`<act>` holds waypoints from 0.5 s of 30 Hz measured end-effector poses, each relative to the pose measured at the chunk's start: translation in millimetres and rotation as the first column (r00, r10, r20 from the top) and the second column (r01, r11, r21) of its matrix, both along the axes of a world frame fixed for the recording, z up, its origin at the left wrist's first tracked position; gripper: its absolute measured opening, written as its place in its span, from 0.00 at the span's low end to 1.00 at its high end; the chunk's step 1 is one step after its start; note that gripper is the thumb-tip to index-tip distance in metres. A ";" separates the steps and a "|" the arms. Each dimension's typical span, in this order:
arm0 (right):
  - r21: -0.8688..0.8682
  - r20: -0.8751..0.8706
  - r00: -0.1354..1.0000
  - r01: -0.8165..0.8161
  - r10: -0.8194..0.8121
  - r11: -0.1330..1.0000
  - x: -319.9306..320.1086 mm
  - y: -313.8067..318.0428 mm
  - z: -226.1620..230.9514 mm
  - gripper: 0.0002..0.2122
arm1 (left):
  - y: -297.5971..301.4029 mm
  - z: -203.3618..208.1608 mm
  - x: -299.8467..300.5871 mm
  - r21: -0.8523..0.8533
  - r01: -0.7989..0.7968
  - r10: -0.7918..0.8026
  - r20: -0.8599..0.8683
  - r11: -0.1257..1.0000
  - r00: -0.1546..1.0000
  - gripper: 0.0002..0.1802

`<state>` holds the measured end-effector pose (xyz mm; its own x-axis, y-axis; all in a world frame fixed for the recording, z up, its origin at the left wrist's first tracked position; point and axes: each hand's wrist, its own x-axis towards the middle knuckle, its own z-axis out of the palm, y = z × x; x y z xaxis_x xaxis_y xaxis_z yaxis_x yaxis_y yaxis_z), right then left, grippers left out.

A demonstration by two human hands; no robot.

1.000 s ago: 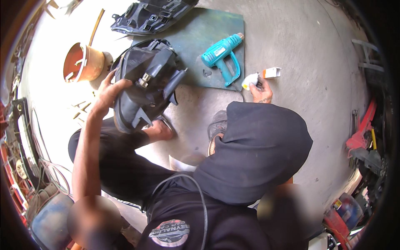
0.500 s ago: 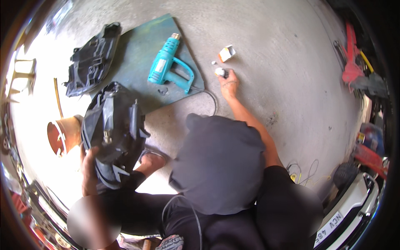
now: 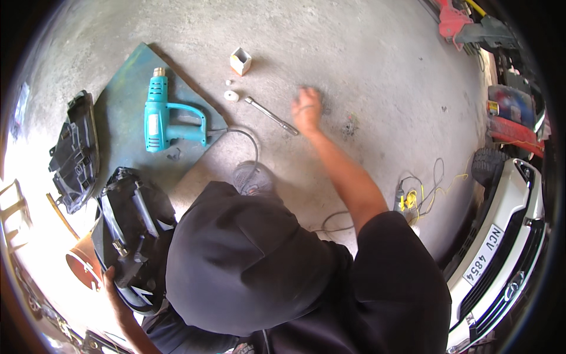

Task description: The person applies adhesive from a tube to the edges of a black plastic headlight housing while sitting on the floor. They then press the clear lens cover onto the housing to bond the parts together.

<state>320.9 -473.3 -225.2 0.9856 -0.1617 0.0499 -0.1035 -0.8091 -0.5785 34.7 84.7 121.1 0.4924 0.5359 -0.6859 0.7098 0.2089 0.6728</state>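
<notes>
My left hand (image 3: 109,281) grips the lower edge of a black headlight housing (image 3: 132,221), propped at my left side; some of its fingers are hidden behind it. My right hand (image 3: 307,111) is above the concrete floor, fingers loosely bent and slightly blurred, with nothing visible in them. Just left of it lies a slim chrome tool bar (image 3: 271,115). Beyond the bar's far end sit a small white round piece (image 3: 231,95), a smaller white bit (image 3: 229,82) and an opened small white-and-orange box (image 3: 240,61).
A teal heat gun (image 3: 156,115) lies on a dark green board (image 3: 127,94), its cord running toward my foot. A second black housing (image 3: 76,153) rests left. A brown pot (image 3: 82,259) stands behind mine. Yellow cable (image 3: 410,200) and a white car front (image 3: 501,236) are at right.
My right hand has let go of the white round piece and moved right, back toward me. The chrome bar now shows on the floor. My left hand still holds the housing; the whole view has shifted.
</notes>
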 end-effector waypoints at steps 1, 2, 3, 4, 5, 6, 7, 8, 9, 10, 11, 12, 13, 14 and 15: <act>-0.073 -0.033 0.999 0.030 -0.033 0.997 -4.3 -29.6 -2.8 0.23 | 3.1 -3.4 -1.9 0.006 -0.007 0.007 -0.004 1.000 1.000 0.33; -0.148 -0.064 0.996 0.056 -0.066 0.987 -8.5 -59.6 -3.3 0.24 | 2.4 -4.7 -0.8 -0.004 -0.010 0.010 -0.011 1.000 1.000 0.33; -0.366 -0.159 0.987 -0.039 -0.021 0.930 -8.9 -65.9 19.1 0.24 | 0.6 0.2 -3.2 0.002 -0.027 0.027 -0.022 1.000 0.999 0.33; -0.371 -0.211 0.977 -0.093 0.014 0.924 -11.2 -80.8 23.7 0.24 | 0.0 0.1 -2.2 -0.008 -0.032 0.032 -0.025 0.999 0.999 0.33; -0.369 -0.263 0.964 -0.150 0.051 0.917 -12.2 -91.6 24.7 0.24 | 1.9 -1.2 -1.9 0.010 -0.031 0.031 -0.038 0.999 0.999 0.33; -0.364 -0.314 0.945 -0.206 0.089 0.908 -12.9 -97.7 22.9 0.25 | 2.0 -1.1 -1.7 0.018 -0.020 0.021 -0.045 1.000 0.999 0.32; -0.391 -0.277 0.955 -0.215 0.109 0.895 -11.9 -100.2 16.5 0.23 | 0.0 0.4 1.6 0.025 -0.012 0.013 -0.050 1.000 0.999 0.32; -0.416 -0.242 0.962 -0.220 0.126 0.882 -13.7 -102.4 6.7 0.21 | -0.9 1.7 4.4 0.034 0.001 0.001 -0.058 0.999 0.998 0.32; -0.441 -0.207 0.968 -0.223 0.143 0.869 -15.7 -105.9 -2.0 0.19 | 0.0 0.0 4.9 0.033 0.004 -0.002 -0.052 0.999 0.999 0.32; -0.380 -0.260 0.961 -0.190 0.093 0.905 -12.9 -97.0 -1.7 0.19 | 2.4 0.2 2.4 0.043 0.000 0.002 -0.051 0.999 0.999 0.32; -0.325 -0.315 0.948 -0.152 0.045 0.933 -6.6 -85.7 7.6 0.18 | 3.4 0.5 -0.2 0.049 -0.004 0.007 -0.049 0.999 0.999 0.31; -0.272 -0.372 0.928 -0.110 0.001 0.956 -3.4 -76.9 12.4 0.18 | 3.1 2.8 -2.2 0.060 -0.005 0.009 -0.054 0.998 0.999 0.31; -0.159 -0.389 0.919 0.000 -0.062 0.987 -1.5 -82.0 8.4 0.16 | 3.3 1.1 -0.6 0.058 0.001 0.002 -0.051 0.998 0.999 0.32; -0.044 -0.414 0.902 0.112 -0.120 0.993 2.7 -87.4 0.2 0.15 | 2.6 -0.4 1.5 0.058 0.007 -0.004 -0.049 0.998 0.999 0.32; -0.053 -0.408 0.905 0.111 -0.123 0.992 3.4 -93.8 -6.4 0.14 | -0.1 -1.3 4.2 0.036 -0.003 0.004 -0.042 0.999 0.999 0.32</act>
<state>324.3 -567.1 -231.6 0.8942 -0.2816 -0.3479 -0.4214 -0.7917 -0.4423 38.8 84.7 119.8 0.4615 0.5624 -0.6861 0.7370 0.1876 0.6494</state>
